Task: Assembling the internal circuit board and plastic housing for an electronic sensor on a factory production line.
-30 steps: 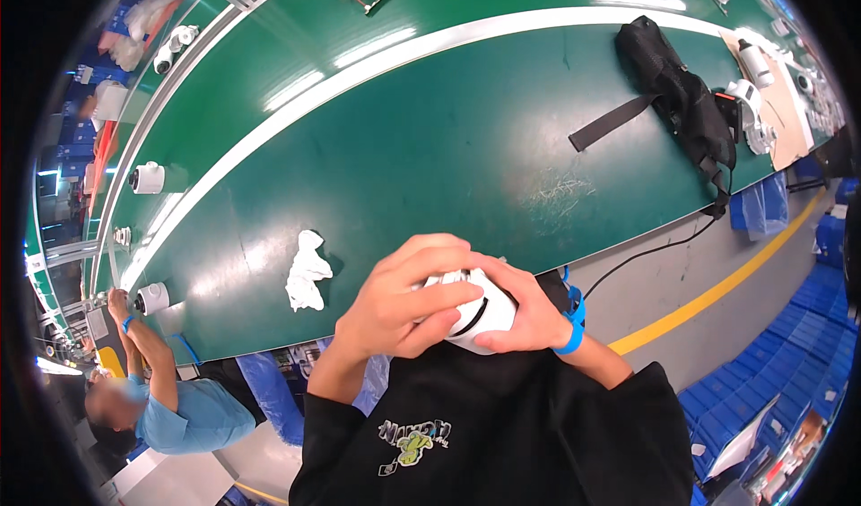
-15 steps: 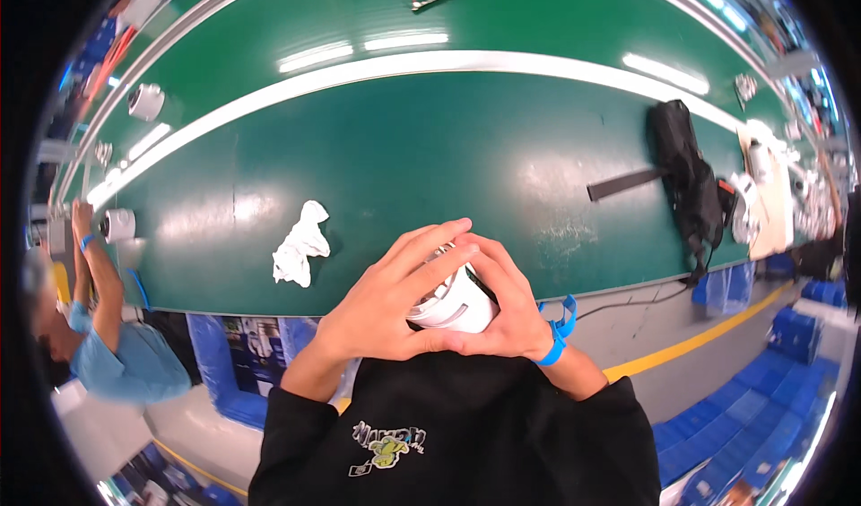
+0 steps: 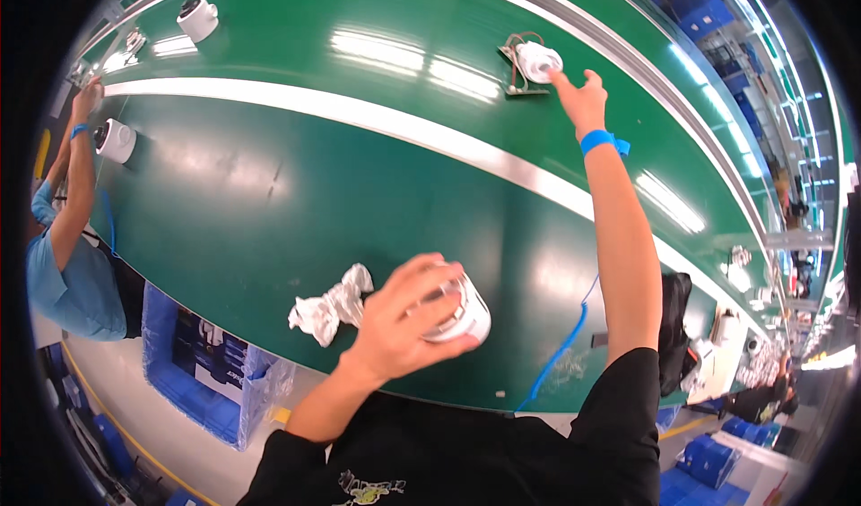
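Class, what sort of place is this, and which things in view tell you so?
Probably a factory assembly line: there is a long green workbench, a white housing in the person's left hand, and a co-worker further along the bench.

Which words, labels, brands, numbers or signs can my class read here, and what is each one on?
None can be read with confidence.
Black shirt: stylised lettering, too small and distorted to read.
Printed panel in the blue container: pale marks, too small to read.
White housing in the left hand: no lettering visible.
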A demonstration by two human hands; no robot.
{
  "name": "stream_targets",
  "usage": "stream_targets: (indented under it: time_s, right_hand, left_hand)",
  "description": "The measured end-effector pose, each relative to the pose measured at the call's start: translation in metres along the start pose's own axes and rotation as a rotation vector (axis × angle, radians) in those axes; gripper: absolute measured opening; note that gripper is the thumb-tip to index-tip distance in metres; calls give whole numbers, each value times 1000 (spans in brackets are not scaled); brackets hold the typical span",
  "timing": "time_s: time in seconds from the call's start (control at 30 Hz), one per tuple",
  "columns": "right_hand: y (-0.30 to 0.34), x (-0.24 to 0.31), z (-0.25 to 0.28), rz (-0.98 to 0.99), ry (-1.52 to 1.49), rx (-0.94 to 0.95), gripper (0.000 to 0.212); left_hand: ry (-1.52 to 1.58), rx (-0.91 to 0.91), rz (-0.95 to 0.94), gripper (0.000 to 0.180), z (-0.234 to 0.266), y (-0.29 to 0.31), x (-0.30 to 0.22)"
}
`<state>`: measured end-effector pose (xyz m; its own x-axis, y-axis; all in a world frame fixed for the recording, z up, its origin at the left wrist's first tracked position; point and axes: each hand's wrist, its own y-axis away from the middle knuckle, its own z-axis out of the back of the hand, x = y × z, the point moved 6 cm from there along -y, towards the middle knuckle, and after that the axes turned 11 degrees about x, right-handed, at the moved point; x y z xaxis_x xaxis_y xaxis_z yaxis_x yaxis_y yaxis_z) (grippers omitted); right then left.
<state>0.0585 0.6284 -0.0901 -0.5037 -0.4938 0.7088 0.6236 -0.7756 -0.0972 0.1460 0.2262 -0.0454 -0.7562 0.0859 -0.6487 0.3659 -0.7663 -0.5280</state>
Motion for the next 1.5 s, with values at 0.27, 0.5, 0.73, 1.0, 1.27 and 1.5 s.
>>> stream_targets:
  time_s: [0.27,0.5,0.73,1.0,1.27,1.5]
  right_hand:
    - [-59,18,-54,48,32,54,81]
    - [47,-32,45,125,-360,198,59]
    - [243,-106,163,-15,-255,205,59]
    - [342,-188,169,19,-120,22,68]
    - [399,-95,162,186,-101,-166,101]
    - [455,-14,63,231,-1142,-57,101]
  left_hand:
    - [168,154,79,41,-28,-20,16]
    - [499,-29,261,43,-32,-7,42]
    - [734,-38,295,30,-48,4,30]
    - [985,45,374,28,-89,22,5]
    - [1071,66,392,25,-96,17,-17]
    - [330,206,-135,61,-89,-2,-74]
